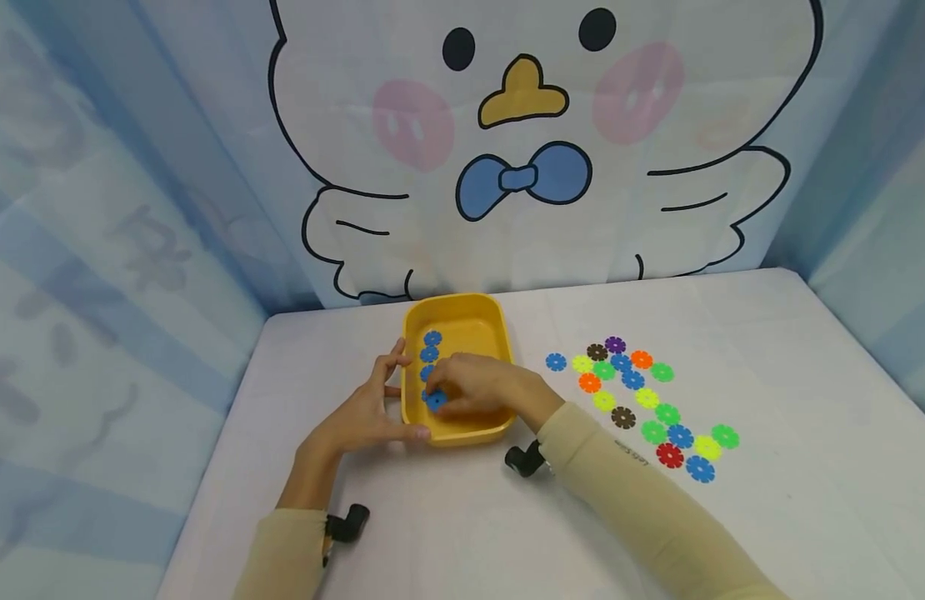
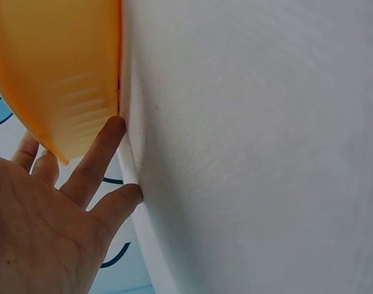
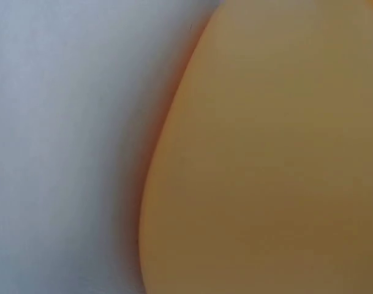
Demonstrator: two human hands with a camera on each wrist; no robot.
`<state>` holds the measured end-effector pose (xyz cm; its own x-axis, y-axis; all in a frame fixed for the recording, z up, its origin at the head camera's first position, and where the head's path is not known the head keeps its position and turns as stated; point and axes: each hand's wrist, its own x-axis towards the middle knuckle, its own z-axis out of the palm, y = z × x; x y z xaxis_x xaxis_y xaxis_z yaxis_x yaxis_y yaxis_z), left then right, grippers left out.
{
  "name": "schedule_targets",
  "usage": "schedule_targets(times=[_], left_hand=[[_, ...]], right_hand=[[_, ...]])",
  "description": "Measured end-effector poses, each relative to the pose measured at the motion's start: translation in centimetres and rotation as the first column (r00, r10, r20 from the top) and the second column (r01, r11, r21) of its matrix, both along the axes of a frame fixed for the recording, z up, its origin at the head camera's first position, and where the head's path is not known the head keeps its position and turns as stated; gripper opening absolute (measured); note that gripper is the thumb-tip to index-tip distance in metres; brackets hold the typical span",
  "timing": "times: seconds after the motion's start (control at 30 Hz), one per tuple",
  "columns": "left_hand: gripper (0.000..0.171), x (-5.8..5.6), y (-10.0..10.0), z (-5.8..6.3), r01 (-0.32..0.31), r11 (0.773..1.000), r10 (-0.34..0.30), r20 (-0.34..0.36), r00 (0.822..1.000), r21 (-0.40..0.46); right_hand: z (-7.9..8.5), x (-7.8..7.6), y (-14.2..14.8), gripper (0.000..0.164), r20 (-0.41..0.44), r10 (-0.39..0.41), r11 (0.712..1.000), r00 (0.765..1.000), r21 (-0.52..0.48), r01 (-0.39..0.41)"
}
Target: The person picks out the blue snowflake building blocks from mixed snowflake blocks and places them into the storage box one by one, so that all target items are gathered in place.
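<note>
A yellow tray [image 1: 473, 327] sits on the white table, with several blue notched plastic discs [image 1: 429, 354] in a column along its left side. My right hand [image 1: 473, 383] reaches in over the right rim, fingers curled, and pinches a blue notched disc [image 1: 436, 401] at the near end of that column. My left hand [image 1: 368, 412] steadies the tray's left side with spread fingers, the fingertips at the rim and wall. In the left wrist view, the left hand [image 2: 51, 220] shows relaxed fingers against the tray's outer wall [image 2: 57, 73]. The right wrist view is filled by the tray wall [image 3: 266, 153]; the hand is hidden there.
Right of the tray, several loose notched discs lie spread over the white table [image 1: 792, 367]: a blue disc [image 1: 556, 362], a purple disc [image 1: 616, 344], a red disc [image 1: 669, 455], plus green, yellow, orange and brown ones. A printed curtain [image 1: 522, 242] hangs behind the table.
</note>
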<state>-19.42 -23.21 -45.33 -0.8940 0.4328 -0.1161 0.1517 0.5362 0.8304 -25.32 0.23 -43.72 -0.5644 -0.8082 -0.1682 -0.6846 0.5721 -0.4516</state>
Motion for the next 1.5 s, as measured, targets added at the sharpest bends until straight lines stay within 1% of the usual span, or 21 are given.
schedule_targets(times=[0.1,0.17,0.33,0.57,0.67,0.87,1.07,1.27,1.5], left_hand=[[0.100,0.0,0.0,0.0,0.006,1.000,-0.006,-0.008,1.000,0.006],[0.101,-0.1,0.0,-0.1,-0.003,1.000,0.003,0.000,1.000,-0.002],[0.099,0.0,0.0,-0.2,-0.011,1.000,0.011,0.010,1.000,-0.014],[0.099,-0.1,0.2,-0.2,-0.004,1.000,0.004,0.000,1.000,-0.011],[0.099,-0.2,0.2,-0.2,0.007,1.000,-0.008,-0.007,1.000,-0.011],[0.104,-0.1,-0.1,-0.2,0.007,1.000,-0.007,-0.024,1.000,-0.004],[0.103,-0.1,0.0,-0.4,0.001,1.000,-0.001,-0.016,1.000,-0.007],[0.099,-0.1,0.2,-0.2,-0.006,1.000,0.005,-0.018,1.000,-0.018],[0.103,0.1,0.2,0.0,-0.016,0.999,0.015,-0.006,1.000,-0.033]], right_hand=[[-0.1,0.0,-0.1,0.036,-0.024,0.020,1.000,1.000,0.005,-0.020],[-0.2,0.1,-0.2,0.035,-0.030,0.028,1.000,0.999,0.006,-0.028],[-0.5,0.5,-0.5,0.034,-0.036,0.021,1.000,0.999,0.006,-0.021],[-0.9,0.6,-0.5,0.032,-0.057,0.017,1.000,0.998,0.005,-0.017],[-0.9,0.6,-0.5,0.033,-0.056,0.014,1.000,0.998,0.010,-0.013],[-0.8,0.7,-0.8,0.037,-0.070,0.037,0.999,0.997,0.016,-0.036],[-0.8,0.8,-0.7,0.034,-0.081,0.041,0.999,0.996,0.024,-0.039],[-0.1,1.0,-0.2,0.031,-0.100,0.045,0.999,0.994,0.013,-0.044],[1.7,1.6,1.5,0.028,-0.110,0.009,0.998,0.994,-0.057,-0.015]])
